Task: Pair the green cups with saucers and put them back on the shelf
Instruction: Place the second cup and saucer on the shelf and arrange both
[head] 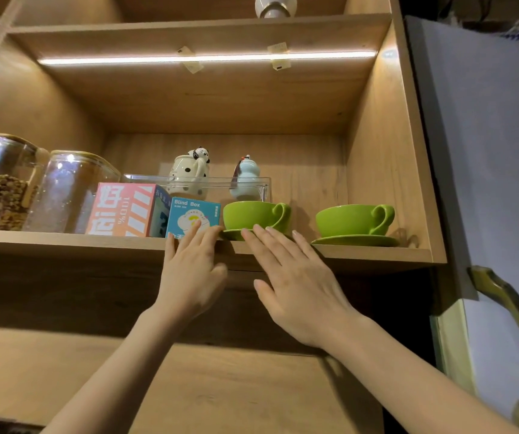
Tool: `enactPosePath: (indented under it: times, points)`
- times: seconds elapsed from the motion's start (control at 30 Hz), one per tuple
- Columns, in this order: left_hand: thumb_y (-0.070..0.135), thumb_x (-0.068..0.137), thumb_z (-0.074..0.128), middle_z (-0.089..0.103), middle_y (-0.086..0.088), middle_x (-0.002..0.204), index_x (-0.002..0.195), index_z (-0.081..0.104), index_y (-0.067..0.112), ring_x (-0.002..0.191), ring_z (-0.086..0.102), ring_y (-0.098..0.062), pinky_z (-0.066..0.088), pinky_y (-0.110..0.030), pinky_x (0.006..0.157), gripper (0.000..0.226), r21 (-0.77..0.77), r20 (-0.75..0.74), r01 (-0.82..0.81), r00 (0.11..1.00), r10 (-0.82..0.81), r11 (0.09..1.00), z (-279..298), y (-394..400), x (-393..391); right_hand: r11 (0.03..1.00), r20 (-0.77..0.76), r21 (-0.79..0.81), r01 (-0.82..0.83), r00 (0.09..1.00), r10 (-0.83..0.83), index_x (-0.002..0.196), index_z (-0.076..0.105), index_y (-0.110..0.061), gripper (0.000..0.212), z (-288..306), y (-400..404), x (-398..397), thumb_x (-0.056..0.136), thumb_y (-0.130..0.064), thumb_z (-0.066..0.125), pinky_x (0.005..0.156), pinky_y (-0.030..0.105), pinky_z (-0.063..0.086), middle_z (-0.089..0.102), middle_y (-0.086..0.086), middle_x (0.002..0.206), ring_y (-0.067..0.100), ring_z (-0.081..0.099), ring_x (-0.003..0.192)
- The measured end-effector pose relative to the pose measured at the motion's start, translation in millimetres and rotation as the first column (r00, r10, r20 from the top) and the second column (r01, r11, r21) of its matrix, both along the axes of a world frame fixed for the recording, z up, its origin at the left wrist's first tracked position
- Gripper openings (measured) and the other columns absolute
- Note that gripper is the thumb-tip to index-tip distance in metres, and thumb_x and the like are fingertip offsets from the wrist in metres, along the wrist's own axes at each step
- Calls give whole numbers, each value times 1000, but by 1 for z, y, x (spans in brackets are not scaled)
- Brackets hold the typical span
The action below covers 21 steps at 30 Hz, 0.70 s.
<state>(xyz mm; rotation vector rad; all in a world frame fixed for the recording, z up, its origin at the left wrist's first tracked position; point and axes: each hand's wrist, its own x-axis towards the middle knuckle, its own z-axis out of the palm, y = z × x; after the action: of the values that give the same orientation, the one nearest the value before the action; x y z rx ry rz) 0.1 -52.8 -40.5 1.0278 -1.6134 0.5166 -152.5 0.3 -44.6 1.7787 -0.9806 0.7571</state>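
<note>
Two green cups stand on green saucers on the wooden shelf (pixel 377 253). The left cup (pixel 253 214) rests on its saucer (pixel 234 234) near the shelf's front edge, handle to the right. The right cup (pixel 353 219) sits on its saucer (pixel 355 241) further right. My left hand (pixel 192 270) is raised flat, fingers apart, fingertips by the left saucer's left rim. My right hand (pixel 295 277) is flat too, fingertips touching or just in front of that saucer's front rim. Neither hand holds anything.
Left of the cups stand a blue "Blind Box" carton (pixel 194 214), an orange box (pixel 123 209) and two glass jars (pixel 73 191). Behind sit a clear tray (pixel 251 183), a spotted mug and a pale figurine. A grey fridge door (pixel 486 151) bounds the right side.
</note>
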Motion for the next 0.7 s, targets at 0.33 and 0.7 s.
enactPosePath:
  times: [0.33, 0.7]
  points:
    - [25, 79, 37, 35, -4, 147, 139, 30, 21, 140, 22, -22, 1, -39, 117, 61, -113, -37, 77, 996, -82, 991, -8, 7, -15, 994, 113, 108, 9, 993, -21, 148, 0, -25, 62, 7, -3, -10, 95, -39, 29, 118, 38, -1, 23, -2, 154, 15, 19, 142]
    - [30, 77, 30, 17, -2, 155, 144, 12, 29, 144, 6, -18, -7, -33, 112, 70, -162, 35, 65, 998, -60, 985, -19, 13, -37, 996, 182, 69, 60, 981, -72, 146, 16, -17, 59, 5, -9, -17, 94, -36, 33, 118, 37, 8, 32, 3, 150, 19, 28, 138]
